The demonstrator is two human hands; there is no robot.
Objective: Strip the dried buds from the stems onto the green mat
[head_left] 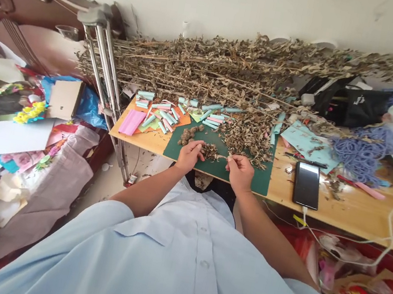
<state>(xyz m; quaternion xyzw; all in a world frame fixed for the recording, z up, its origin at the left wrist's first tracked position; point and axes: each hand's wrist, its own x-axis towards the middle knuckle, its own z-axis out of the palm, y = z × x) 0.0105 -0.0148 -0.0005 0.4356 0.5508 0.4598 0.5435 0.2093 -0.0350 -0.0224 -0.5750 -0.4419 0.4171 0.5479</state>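
Right hand (239, 174) pinched, fingertips closed on a pale stem (222, 157) running into a dried plant clump (210, 152). Left hand (190, 156) curled on the clump's other side, touching it; firm grip or not, cannot tell. Clump sits between both hands, just above a green cutting mat (251, 182). Small dried bud clusters (186, 136) lie on the mat just beyond the left hand, a heap of dried leaves (247, 138) beyond the right. Left of the mat, teal and pink paper rolls (160, 115) lie on orange paper (182, 119), pink paper strips (131, 122) beside them. Long dried stalks (214, 69) lie across the back of the wooden tabletop (341, 208). Right of the mat: black smartphone (307, 185) with white cable (389, 237), blue cord tangle (362, 158). Metal crutch (101, 59) stands at the tabletop's left end.
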